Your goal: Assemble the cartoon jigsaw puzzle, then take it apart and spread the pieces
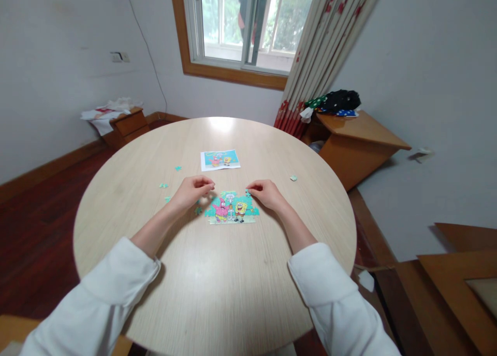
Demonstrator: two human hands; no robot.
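A partly joined jigsaw puzzle (231, 210) of cartoon figures on a teal background lies on the round table (225, 288). At its upper right corner, my right hand (266, 193) pinches a small teal puzzle piece (248, 193) between thumb and fingers. My left hand (193, 191) hovers just off the puzzle's upper left side, its thumb and fingertips pressed together; whatever they hold, if anything, is too small to make out. Under the left wrist sits a loose teal piece (198, 210), beside the puzzle's left edge.
Behind the puzzle lies a printed picture (221, 160) of the same scene. Loose pieces (163, 185) are scattered to the left, including one farther back (178, 168). Another small pile (293, 178) is at the right. A wooden cabinet (365, 130) with cloths stands beyond the table.
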